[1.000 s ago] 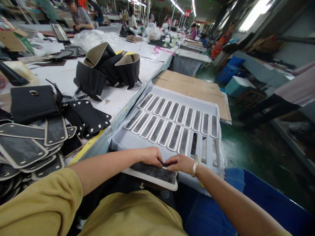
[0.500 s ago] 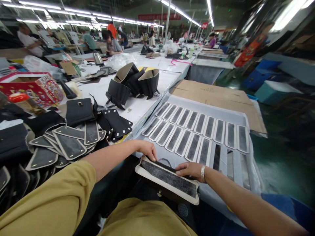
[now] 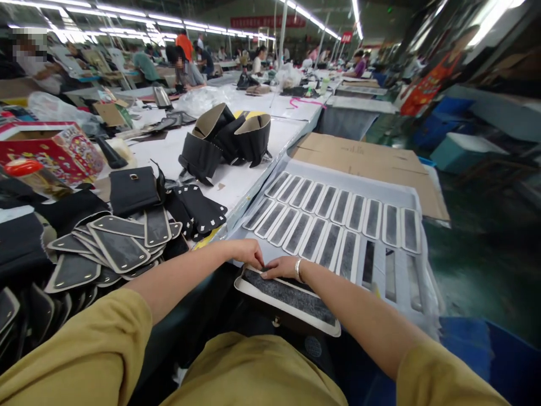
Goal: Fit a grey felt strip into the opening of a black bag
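A black bag piece lies across my lap at the front edge of the table, its long grey-black base panel facing up within a raised cream rim. A small metal clasp shows on its near side. My left hand is closed on the far rim near the left corner, fingertips pinched together. Right beside it, my right hand grips the same far rim, thumb on the panel and fingers over the edge. The two hands nearly touch. My right forearm covers the right part of the far rim.
Grey panels with cream borders lie in two rows on the covered table at right, before a cardboard sheet. At left are a pile of riveted panels and a black bag. Black bag bodies stand farther back.
My right hand has slid left along the far rim, up to my left hand. My left hand stays near the left corner. The bag piece has barely shifted.
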The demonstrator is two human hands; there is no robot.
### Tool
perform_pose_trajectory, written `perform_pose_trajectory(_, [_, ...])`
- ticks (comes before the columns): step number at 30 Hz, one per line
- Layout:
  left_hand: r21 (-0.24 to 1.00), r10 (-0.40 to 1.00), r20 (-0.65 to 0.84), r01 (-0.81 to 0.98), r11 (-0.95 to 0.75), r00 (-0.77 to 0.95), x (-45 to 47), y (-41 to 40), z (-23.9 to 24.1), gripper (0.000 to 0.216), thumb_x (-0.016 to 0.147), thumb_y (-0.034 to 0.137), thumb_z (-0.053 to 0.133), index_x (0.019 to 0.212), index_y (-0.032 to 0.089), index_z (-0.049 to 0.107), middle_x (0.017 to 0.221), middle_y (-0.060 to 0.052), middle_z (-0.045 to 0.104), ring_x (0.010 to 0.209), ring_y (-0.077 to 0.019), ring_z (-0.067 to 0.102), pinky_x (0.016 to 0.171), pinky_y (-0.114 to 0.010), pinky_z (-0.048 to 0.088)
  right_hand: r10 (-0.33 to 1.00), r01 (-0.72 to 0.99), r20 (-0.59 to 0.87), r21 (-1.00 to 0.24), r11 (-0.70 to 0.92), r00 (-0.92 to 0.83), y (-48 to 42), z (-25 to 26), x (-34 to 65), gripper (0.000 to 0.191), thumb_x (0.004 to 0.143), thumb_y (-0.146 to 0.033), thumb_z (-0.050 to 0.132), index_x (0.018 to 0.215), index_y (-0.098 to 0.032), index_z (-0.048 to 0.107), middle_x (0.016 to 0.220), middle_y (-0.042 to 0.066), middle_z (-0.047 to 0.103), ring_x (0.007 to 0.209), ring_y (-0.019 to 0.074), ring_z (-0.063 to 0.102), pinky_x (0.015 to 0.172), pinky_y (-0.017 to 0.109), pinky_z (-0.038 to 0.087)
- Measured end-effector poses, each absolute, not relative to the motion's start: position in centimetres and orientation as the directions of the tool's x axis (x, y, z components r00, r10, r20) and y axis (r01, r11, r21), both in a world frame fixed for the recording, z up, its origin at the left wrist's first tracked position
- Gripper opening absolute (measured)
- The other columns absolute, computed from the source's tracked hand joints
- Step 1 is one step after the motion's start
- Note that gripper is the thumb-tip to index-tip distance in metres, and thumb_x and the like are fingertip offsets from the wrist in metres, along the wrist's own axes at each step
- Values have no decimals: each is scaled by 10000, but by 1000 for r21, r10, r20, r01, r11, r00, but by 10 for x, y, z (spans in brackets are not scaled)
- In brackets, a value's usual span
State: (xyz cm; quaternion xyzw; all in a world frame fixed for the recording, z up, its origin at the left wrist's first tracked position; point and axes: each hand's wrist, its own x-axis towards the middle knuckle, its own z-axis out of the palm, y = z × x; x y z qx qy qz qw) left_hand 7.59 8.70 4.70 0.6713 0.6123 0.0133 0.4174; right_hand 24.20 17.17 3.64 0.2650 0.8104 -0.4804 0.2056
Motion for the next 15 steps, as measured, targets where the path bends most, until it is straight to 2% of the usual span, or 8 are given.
perform_pose_trajectory(3, [530, 923, -333, 848, 13, 194, 93, 67, 51, 328, 750, 197, 592, 1071, 186, 655, 1033, -33, 669, 957, -183, 577, 869, -256, 407, 327, 587, -489, -709, 392, -809, 177, 55, 281, 400, 691, -369, 680, 1061, -223, 648, 1081, 35, 638, 1003, 212, 571, 926, 319, 404])
perform_pose_trajectory(5, [493, 975, -77, 858, -143, 207, 115, 52, 51, 286, 801, 197, 548, 1070, 190, 645, 1133, -51, 622, 1057, -200, 532, 953, -307, 362, 428, 537, -359, -723, 434, -829, 175, 71, 322, 372, 768, -340, 606, 1118, -215, 612, 1076, 36, 631, 979, 173, 576, 910, 287, 409])
perform_pose_trajectory(8, [506, 929, 156, 780, -367, 336, 161, 32, 50, 229, 835, 246, 544, 1036, 199, 642, 1111, -45, 625, 1015, -196, 542, 920, -324, 391, 522, 423, -60, -667, 613, -851, 155, 89, 384, 227, 804, -334, 580, 962, -194, 664, 870, 30, 646, 823, 158, 593, 797, 287, 450])
perform_pose_trajectory(10, [527, 903, 214, 734, -428, 372, 191, 25, 45, 205, 817, 257, 582, 998, 186, 645, 1054, -39, 645, 954, -191, 561, 857, -315, 420, 502, 378, 27, -622, 685, -864, 136, 90, 414, 206, 800, -345, 603, 923, -194, 667, 844, 33, 636, 810, 158, 585, 768, 290, 454])
perform_pose_trajectory(13, [520, 901, 256, 735, -434, 350, 220, 24, 35, 111, 820, 257, 586, 859, 192, 667, 948, -14, 673, 868, -181, 570, 787, -318, 424, 468, 351, 110, -519, 779, -877, 109, 78, 435, 116, 800, -301, 620, 873, -222, 665, 881, 22, 633, 856, 163, 576, 906, 369, 387])
perform_pose_trajectory(15, [505, 899, 286, 745, -437, 333, 228, 23, 29, 134, 848, 251, 549, 804, 208, 668, 912, 5, 678, 854, -175, 558, 782, -324, 415, 478, 362, 156, -466, 807, -864, 98, 68, 438, 75, 825, -248, 590, 803, -235, 660, 853, -1, 632, 851, 153, 574, 987, 420, 305])
